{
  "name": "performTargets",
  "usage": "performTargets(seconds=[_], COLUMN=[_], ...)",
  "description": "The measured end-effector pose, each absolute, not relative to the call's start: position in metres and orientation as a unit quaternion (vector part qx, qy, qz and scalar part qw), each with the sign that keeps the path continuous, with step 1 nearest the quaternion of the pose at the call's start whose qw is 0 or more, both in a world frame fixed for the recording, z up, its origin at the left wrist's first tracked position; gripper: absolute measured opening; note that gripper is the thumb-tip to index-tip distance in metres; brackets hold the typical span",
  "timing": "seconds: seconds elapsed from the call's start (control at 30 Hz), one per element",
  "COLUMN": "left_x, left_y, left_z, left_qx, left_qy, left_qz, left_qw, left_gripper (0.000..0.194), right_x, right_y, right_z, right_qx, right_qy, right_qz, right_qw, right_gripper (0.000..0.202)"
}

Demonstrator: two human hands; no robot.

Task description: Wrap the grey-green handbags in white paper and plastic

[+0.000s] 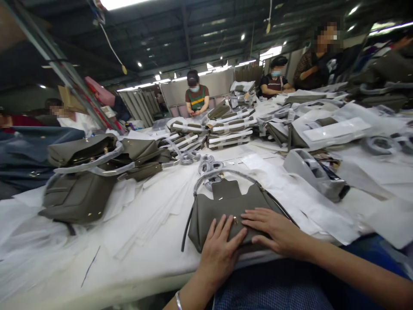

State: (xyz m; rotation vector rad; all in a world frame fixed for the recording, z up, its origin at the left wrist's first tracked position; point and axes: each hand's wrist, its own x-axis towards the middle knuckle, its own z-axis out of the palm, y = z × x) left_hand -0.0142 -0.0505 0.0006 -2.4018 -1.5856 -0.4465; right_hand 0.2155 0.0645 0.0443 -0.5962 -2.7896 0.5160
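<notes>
A dark olive handbag (206, 211) lies on the white-covered table in front of me, near the table's edge. Its wrapped handle (200, 183) arches away from me, and a flap (226, 189) sticks up beneath it. Both palms rest on the bag's front. My left hand (221, 245) lies with fingers spread, left of a small gold clasp (235, 220). On the clasp's right, my right hand (274, 228) is stretched flat across the leather. Neither hand grips anything. Thin dark straps (187, 228) hang down at the bag's sides.
More olive bags (84, 185) are heaped at the left beside loose white paper sheets (155, 206). Wrapped bags (230, 129) stand stacked farther back, with coiled wrapped straps (209, 165) before them. A grey plastic-wrapped holder (314, 174) sits at the right. Several people work beyond the table.
</notes>
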Motion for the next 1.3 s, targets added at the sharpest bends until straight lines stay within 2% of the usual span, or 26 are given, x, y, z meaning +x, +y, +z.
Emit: performTargets(seconds=[0.07,0.27,0.5,0.7,0.97,1.13,1.3], left_x=[-0.015,-0.013,-0.014,-0.012,-0.012,-0.013,-0.015], left_y=[-0.051,-0.051,-0.051,-0.056,-0.057,-0.049,-0.046], left_z=[0.001,0.0,-0.005,0.0,-0.001,-0.013,-0.015], left_qx=[-0.817,-0.813,-0.809,-0.803,-0.792,-0.785,-0.78], left_qy=[-0.542,-0.548,-0.545,-0.552,-0.556,-0.543,-0.536], left_qz=[-0.156,-0.167,-0.187,-0.206,-0.214,-0.235,-0.248], left_qw=[0.119,0.104,0.116,0.091,0.133,0.183,0.207], left_gripper=[0.063,0.066,0.065,0.057,0.054,0.055,0.056], right_x=[0.207,0.159,0.105,0.011,-0.144,-0.173,-0.159], right_y=[0.079,0.131,0.149,0.16,0.168,0.168,0.171], right_z=[0.058,0.086,0.097,0.1,0.058,0.044,0.071], right_qx=[-0.202,-0.2,-0.117,-0.028,0.043,0.078,0.058], right_qy=[-0.949,-0.937,-0.958,-0.977,-0.991,-0.991,-0.988], right_qz=[0.206,0.198,0.208,0.14,0.049,0.001,-0.033], right_qw=[0.131,0.206,0.162,0.159,0.119,0.107,0.143], right_gripper=[0.036,0.029,0.024,0.026,0.046,0.046,0.047])
